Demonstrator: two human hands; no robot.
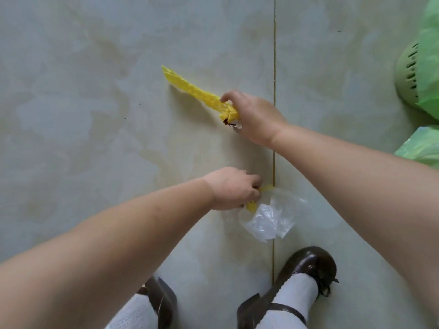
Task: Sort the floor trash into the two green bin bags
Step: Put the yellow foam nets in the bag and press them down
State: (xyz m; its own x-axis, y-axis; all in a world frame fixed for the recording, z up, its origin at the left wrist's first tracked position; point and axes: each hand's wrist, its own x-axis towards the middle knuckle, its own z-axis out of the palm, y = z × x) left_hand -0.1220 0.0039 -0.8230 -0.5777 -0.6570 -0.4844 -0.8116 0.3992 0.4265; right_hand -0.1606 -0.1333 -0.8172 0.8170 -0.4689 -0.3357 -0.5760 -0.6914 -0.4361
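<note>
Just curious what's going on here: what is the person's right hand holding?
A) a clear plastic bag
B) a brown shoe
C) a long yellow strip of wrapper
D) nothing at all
C: the right hand pinches one end of the long yellow strip, whose far end trails toward the tiled floor; the clear plastic bag is with the left hand instead.

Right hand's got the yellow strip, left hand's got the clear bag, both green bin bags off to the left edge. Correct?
One thing is wrong: the green bin bags sit at the right edge, not the left, as the head view shows. The rest holds: the right hand grips the yellow strip and the left hand pinches the clear bag.
</note>
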